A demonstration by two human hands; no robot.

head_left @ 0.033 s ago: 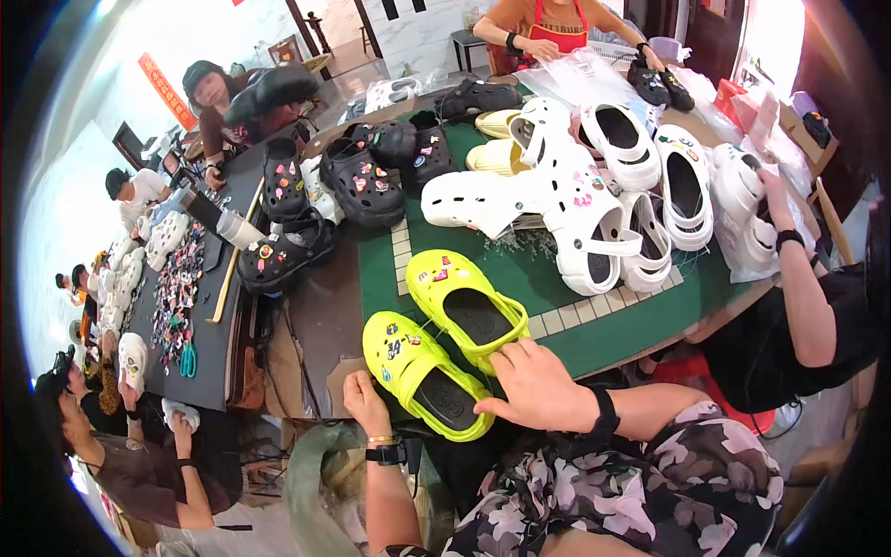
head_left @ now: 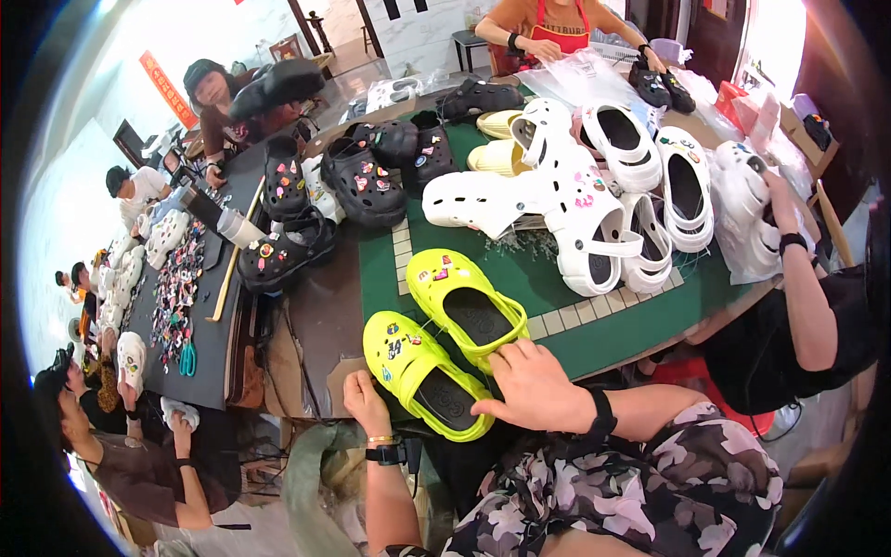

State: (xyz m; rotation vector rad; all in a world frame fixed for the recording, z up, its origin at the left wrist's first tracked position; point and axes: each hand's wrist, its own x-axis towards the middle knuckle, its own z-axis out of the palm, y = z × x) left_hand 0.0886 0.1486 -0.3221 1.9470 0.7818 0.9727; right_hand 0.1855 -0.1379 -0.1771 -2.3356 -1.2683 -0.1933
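Observation:
A pair of lime-green clogs with small charms on the toes lies side by side at the near edge of the table, toes pointing away from me. My right hand grips the heel strap of the right clog, its thumb reaching over to the heel of the left one. Beside the left clog's outer side, my left hand is closed with curled fingers. Whatever it may pinch is hidden. A thin tie appears to run between the two clogs.
White clogs are piled beyond the green pair, with black clogs to their left. A co-worker's hand at right handles bagged white clogs. Across the table, another person handles plastic bags. Loose charms cover a dark table at left.
At right, the co-worker's hand and the bagged white clogs have shifted slightly. My hands and the green clogs stay nearly still.

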